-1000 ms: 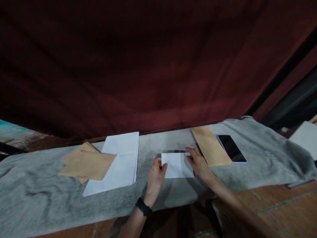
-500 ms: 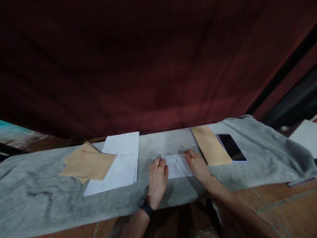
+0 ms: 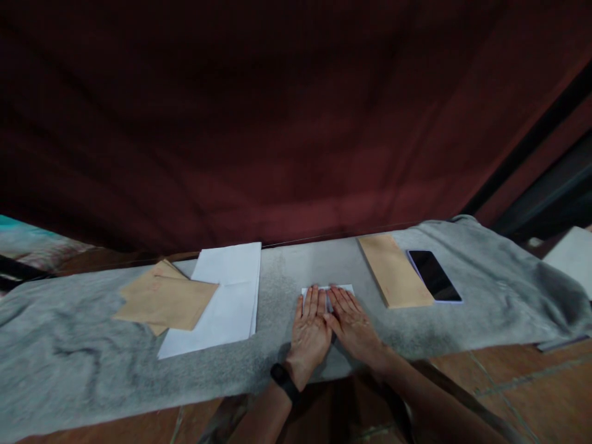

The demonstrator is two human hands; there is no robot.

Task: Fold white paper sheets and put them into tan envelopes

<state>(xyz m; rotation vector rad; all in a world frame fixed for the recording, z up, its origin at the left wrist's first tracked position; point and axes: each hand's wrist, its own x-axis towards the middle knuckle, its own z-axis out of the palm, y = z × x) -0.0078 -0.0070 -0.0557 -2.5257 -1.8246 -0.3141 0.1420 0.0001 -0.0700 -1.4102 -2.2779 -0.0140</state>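
Note:
A small folded sheet of white paper [image 3: 329,297] lies on the grey cloth near the front edge, mostly covered by my hands. My left hand [image 3: 311,330], with a black band on its wrist, presses flat on its left part, fingers stretched out. Beside it my right hand [image 3: 354,324] lies flat on the right part, the two thumbs meeting near the middle. Only the paper's far edge and a narrow gap between the hands show.
To the left, white sheets [image 3: 231,311] lie stacked, with several brown envelopes [image 3: 178,302] overlapping them. On the right are a pile of brown envelopes [image 3: 393,271] and a phone [image 3: 435,275]. The grey cloth [image 3: 296,265] covers a narrow bench before a dark red curtain [image 3: 296,154].
Both hands have come together from the paper's sides onto its middle, and the fingers have flattened out over it. The envelopes, stacked sheets and phone stay in place.

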